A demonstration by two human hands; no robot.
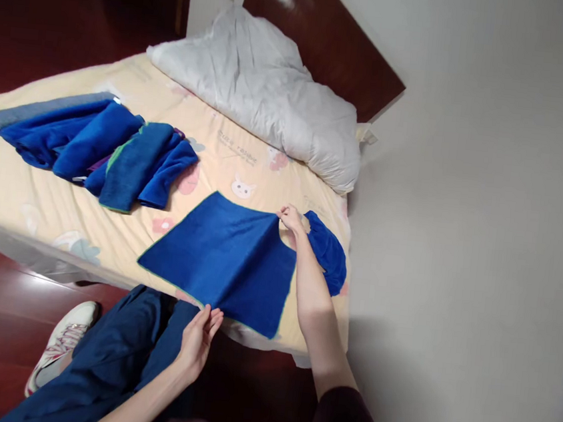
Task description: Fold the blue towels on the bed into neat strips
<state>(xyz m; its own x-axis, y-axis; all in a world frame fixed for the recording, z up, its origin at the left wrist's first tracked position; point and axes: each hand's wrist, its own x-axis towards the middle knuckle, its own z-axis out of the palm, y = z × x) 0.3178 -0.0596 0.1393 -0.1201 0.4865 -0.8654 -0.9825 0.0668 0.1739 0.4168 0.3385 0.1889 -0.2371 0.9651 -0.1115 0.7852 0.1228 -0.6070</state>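
Note:
A blue towel (251, 258) with thin green edging is spread over the near side of the bed, a raised crease running across its middle. My left hand (199, 336) pinches its near edge, at one end of the crease. At the far edge, the other end of the crease is pinched by my right hand (291, 219). Just beyond my right forearm lies a bunched blue cloth (326, 252), partly hidden by that arm. To the left, several rolled or folded towels (88, 140) lie in a row, mostly blue, with grey and green-edged parts.
The bed (122, 241) has a cream sheet printed with rabbits and flowers. A crumpled pale grey quilt (274, 89) rests by the dark wooden headboard (325, 34). A white wall (477, 211) stands close on the right. My shoe (66, 343) is on the reddish floor.

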